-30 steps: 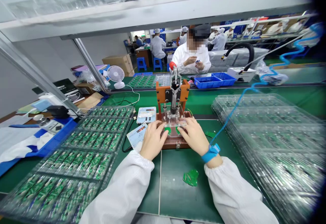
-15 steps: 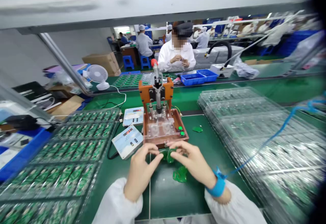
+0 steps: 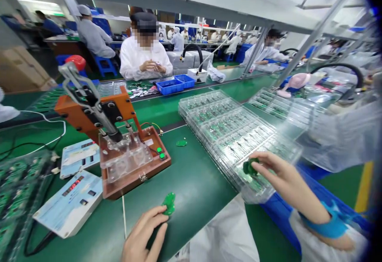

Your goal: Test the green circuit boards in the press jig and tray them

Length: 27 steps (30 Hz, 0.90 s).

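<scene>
At the lower centre of the frame, the left hand (image 3: 146,234) was partly open, its fingertips touching the edge of a flat green board (image 3: 169,204) that lay on the dark green surface (image 3: 193,178). Right of centre, the right hand (image 3: 279,172) was closed — thumb and fingers gripping a dark green piece (image 3: 250,167) over the near end of the stacked clear trays (image 3: 232,123), which had green boards in their compartments. A blue wristband (image 3: 326,222) circled the right wrist.

Left of centre stood an orange and brown press fixture (image 3: 125,158) with a red-knobbed lever (image 3: 76,75) and two green buttons on its base. Two pale blue boxes with red digits (image 3: 70,202) sat just beside it, towards the left edge. A small green board (image 3: 181,143) lay between fixture and trays. In the upper left, a person in white (image 3: 145,55) sat behind blue bins (image 3: 171,86) — both hands raised together.
</scene>
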### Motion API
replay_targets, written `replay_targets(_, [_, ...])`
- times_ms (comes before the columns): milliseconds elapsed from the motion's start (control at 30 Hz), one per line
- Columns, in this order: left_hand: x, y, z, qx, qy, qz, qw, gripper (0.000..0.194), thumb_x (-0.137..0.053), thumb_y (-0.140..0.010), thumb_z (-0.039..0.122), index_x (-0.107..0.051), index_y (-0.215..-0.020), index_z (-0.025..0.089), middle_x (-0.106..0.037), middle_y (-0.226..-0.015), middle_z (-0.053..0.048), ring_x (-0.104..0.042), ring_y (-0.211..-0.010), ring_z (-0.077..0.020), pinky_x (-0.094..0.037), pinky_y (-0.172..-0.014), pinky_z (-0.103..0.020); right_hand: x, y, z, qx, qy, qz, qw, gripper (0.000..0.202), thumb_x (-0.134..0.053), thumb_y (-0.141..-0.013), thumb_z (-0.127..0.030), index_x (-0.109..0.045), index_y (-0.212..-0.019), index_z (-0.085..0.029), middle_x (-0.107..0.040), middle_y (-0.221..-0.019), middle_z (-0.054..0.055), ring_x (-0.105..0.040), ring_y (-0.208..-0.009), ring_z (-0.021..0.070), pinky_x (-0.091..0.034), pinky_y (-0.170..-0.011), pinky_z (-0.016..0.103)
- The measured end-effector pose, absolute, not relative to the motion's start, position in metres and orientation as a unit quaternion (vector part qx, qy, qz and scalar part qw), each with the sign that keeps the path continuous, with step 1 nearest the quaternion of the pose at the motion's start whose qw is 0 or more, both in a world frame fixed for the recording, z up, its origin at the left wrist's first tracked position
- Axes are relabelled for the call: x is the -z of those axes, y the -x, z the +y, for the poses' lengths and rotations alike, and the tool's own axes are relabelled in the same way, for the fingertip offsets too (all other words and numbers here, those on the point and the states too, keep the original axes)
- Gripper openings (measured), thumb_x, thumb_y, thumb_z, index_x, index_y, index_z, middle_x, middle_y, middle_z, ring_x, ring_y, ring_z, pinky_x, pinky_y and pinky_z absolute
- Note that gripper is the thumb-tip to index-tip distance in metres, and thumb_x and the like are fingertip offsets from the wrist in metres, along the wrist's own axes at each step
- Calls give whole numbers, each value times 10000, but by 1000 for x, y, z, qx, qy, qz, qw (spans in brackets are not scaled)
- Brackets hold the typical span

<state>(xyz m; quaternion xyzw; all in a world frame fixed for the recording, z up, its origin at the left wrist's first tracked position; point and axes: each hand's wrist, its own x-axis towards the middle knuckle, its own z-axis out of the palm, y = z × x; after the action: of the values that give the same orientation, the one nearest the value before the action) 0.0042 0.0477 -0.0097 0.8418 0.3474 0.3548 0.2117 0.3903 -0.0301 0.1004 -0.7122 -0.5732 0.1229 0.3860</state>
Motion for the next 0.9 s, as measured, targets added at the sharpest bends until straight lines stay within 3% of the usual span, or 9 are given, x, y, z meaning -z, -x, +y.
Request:
replay_targets(233, [18,-5,49,-348,-850,346,194,163,-582,-988,306,-703,-1095,285,-710,-1222,-38,-737,-1048,-177,-596,-905,-203,-87,-430,-53,-214,753,-565,260,412,-565,-982,-603,-679,-1170,-254,-717,-874,50,-681,-746,239,-551,-588,336])
replay_targets(433, [18,-5,50,-340,-859,338,182,157,-571,-1009,310,-684,-1103,257,-695,-1236,-47,-728,-1061,-151,-564,-947,-175,-100,-435,-61,-261,760,-580,132,418,-498,-1011,-585,-643,-1348,-384,-735,-1078,27,-685,-807,235,-555,-659,345])
replay_targets(533, [19,-5,49,-342,-861,329,180,160,-566,-1016,312,-683,-1113,259,-689,-1242,-46,-721,-1073,-146,-555,-964,-177,-108,-433,-54,-246,753,-588,164,434,-528,-997,-581,-614,-1373,-383,-712,-1158,26,-680,-871,233,-568,-723,350])
replay_targets(667, [21,-4,49,-339,-861,331,183,157,-561,-1023,308,-678,-1116,262,-685,-1241,-47,-715,-1078,-146,-554,-969,-184,-103,-425,-34,-189,744,-590,250,450,-577,-960,-639,-665,-1211,-276,-677,-903,45,-649,-787,218,-557,-674,330])
replay_targets(767, [20,-4,49,-336,-860,332,193,149,-563,-1024,298,-669,-1122,260,-679,-1244,-44,-709,-1082,-146,-553,-970,-184,-94,-422,-23,-174,732,-609,251,464,-557,-957,-681,-679,-1092,-254,-639,-819,28,-617,-688,190,-520,-603,310])
replay_targets(900, [10,-8,46,-335,-850,342,221,134,-556,-1029,265,-662,-1113,264,-681,-1216,-33,-682,-1087,-154,-558,-951,-222,-90,-416,-25,-113,736,-621,247,440,-552,-974,-657,-687,-1114,-262,-648,-829,27,-607,-652,178,-467,-558,293])
